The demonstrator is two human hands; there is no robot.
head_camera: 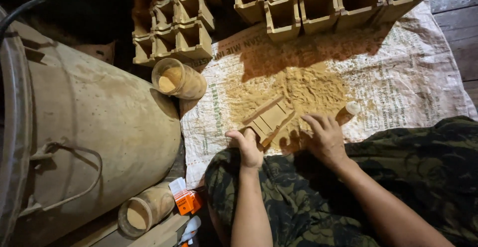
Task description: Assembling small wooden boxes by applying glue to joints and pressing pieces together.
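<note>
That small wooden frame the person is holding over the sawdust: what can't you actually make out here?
Head view only:
- Wooden frame: its underside faces away, and the left hand covers its near corner.
- Right hand: the palm faces down onto the sawdust pile, so anything under it is hidden.
- Wooden boxes: cut off by the top edge.
- Large drum: cut off at the left edge.

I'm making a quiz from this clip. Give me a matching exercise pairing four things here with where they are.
Things:
1. wooden mould
2. sawdust pile
3. plastic cup
4. orange packet

Places:
A. lying beside the big metal bucket, under the boxes
B. spread on the printed sack
C. near the lower edge, left of the knee
D. in the left hand

Pairs: 1-D, 2-B, 3-A, 4-C
</note>
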